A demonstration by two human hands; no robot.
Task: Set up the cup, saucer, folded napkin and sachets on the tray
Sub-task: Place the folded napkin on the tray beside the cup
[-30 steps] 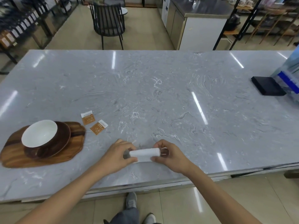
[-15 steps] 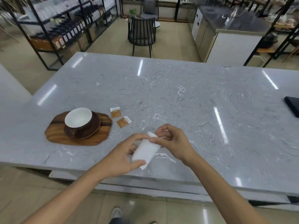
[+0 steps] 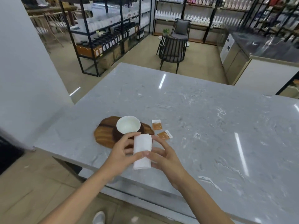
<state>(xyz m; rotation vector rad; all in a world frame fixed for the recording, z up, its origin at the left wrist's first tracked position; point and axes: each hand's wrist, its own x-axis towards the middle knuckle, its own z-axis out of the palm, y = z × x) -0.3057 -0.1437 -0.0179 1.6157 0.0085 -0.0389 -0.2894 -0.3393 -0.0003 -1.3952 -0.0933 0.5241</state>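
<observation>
Step in hand: carrying the folded napkin toward the wooden tray; cup and saucer judged already placed, napkin and sachets not yet.
Left hand: closed on the napkin's left edge, thumb near the top, fingertips across the lower front.
Right hand: closed on the napkin's right edge, thumb across the lower front, fingers behind.
Napkin: white, folded into a narrow upright strip, held between both hands above the near edge of the bench, overlapping the tray's near right part in view; whether touching the tray cannot be told.
Cup: white, upright, empty as far as visible, sitting on the dark saucer on the tray.
Tray: irregular dark wood board near the bench's left corner; left part bare.
Sachets: two orange ones flat on the bench just right of the tray, the far sachet and the near sachet, apart from each other, neither on the tray.
Next move, as a judgement: lay the napkin flat on a bare part of the tray beside the saucer, keeping the fold together and clear of the cup; then pick up each sachet.
Risk: napkin unfolding on release, or knocking the cup.
</observation>
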